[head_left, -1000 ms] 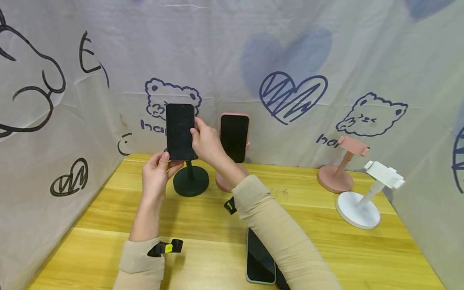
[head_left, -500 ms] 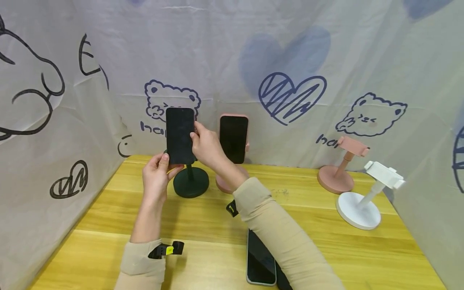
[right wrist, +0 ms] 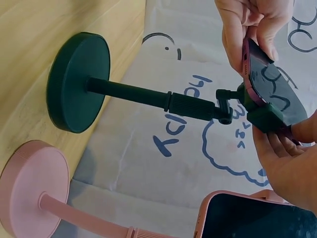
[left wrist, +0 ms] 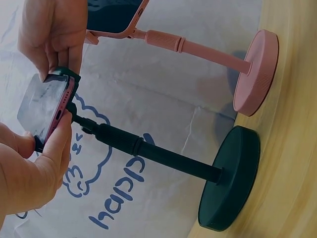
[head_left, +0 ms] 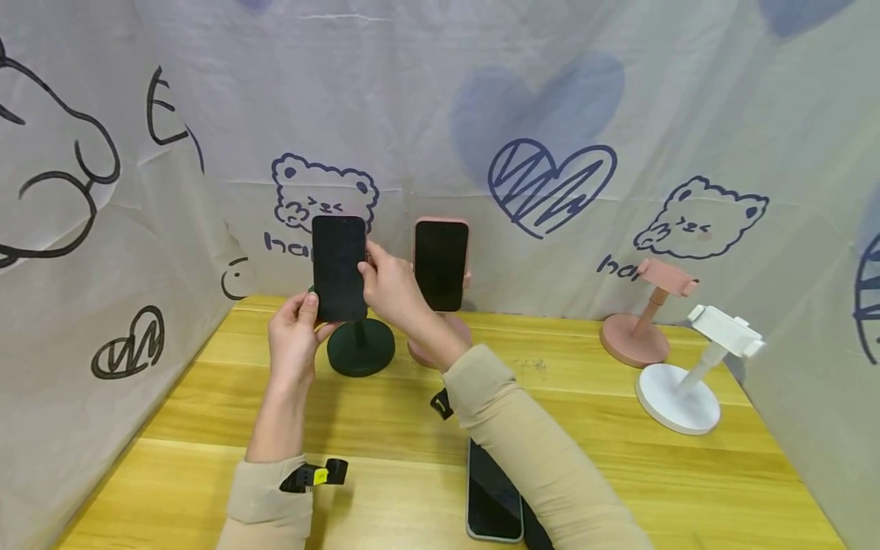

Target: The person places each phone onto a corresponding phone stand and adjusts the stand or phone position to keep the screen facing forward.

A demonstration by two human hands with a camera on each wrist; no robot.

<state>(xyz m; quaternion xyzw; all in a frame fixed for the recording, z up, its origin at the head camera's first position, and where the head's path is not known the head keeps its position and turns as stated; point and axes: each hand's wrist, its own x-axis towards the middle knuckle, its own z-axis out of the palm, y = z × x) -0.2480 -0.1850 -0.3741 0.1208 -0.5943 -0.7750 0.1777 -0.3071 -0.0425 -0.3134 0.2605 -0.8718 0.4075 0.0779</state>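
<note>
I see the left hand (head_left: 292, 336) and right hand (head_left: 393, 286) pinch one phone (head_left: 339, 267) on one green stand (head_left: 360, 351), fingers curled; right of them, two pink stands (head_left: 635, 341), one white stand (head_left: 677, 400).

On the worktop (head_left: 598, 405), the left pink stand (left wrist: 216, 57) is holding the upright phone (head_left: 441, 266). Towards the right end, the right pink stand (head_left: 649, 313) and the white stand (head_left: 703, 367) are standing near each other. The flat phone (head_left: 493, 493) is lying nearer the camera, partly covered. Behind, a creased pale cloth (head_left: 426, 99) is hanging, showing a scribbled heart (head_left: 553, 187) and bears (head_left: 703, 218).
</note>
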